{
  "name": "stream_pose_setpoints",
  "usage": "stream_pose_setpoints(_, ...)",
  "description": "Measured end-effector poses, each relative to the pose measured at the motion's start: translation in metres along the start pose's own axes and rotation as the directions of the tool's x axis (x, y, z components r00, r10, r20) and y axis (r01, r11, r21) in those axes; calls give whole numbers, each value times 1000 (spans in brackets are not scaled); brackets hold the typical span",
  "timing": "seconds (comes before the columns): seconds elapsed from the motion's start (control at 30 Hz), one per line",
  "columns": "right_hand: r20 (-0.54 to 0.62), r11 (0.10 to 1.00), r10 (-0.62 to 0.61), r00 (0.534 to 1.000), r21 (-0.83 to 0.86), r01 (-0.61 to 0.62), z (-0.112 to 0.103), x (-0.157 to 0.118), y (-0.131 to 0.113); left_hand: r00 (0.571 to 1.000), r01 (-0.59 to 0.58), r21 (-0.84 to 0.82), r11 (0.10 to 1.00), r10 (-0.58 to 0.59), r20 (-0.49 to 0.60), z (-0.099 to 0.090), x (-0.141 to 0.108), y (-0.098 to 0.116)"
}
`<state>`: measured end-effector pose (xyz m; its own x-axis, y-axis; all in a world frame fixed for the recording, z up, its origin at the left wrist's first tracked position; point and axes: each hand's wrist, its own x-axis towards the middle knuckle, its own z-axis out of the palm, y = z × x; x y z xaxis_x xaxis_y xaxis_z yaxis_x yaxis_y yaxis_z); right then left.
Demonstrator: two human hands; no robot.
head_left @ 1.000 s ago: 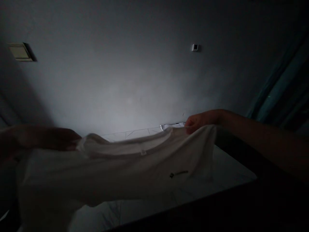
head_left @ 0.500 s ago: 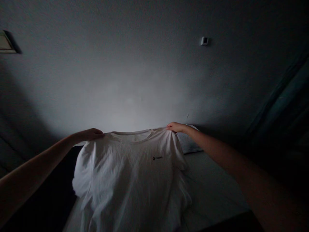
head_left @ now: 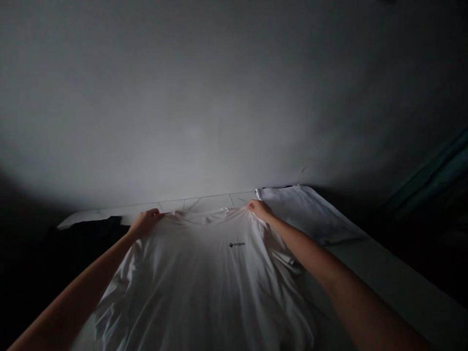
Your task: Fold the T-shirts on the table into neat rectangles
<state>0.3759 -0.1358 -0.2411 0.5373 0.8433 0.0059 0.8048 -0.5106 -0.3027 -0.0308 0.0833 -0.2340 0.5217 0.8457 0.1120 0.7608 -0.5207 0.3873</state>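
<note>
A white T-shirt [head_left: 204, 278] with a small dark logo on its chest stretches between my two hands, its front facing up. My left hand [head_left: 148, 220] is closed on the shoulder at the left of the neckline. On the other side of the collar, my right hand [head_left: 260, 209] pinches the right shoulder. The fabric is taut along the neckline, and the sleeves hang loosely in folds at both sides. The lower hem lies outside the view.
A pale tiled surface [head_left: 383, 273] runs beneath the shirt up to a bare wall [head_left: 204, 97]. Folded white cloth [head_left: 303, 209] lies at the back right, and dark cloth [head_left: 91, 239] at the left. Bluish fabric [head_left: 435, 170] shows at the far right.
The shirt has come down toward the surface with both hands still gripping its shoulders. The view has tilted down, showing more of the surface and the cloths on it.
</note>
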Motion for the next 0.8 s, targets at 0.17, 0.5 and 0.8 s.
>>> stream_pose_setpoints(0.17,10,999,29,1000,-32,-29,-8,37,-4,1000,6,96,995,-7,1,-3,28,0)
stream_pose_setpoints(0.5,-71,993,40,997,-105,-47,8,67,-16,988,144,201,969,-130,-82,12,60,17)
stream_pose_setpoints(0.8,-54,984,72,996,-156,-79,13,56,-31,992,123,406,905,-115,-44,17,51,41)
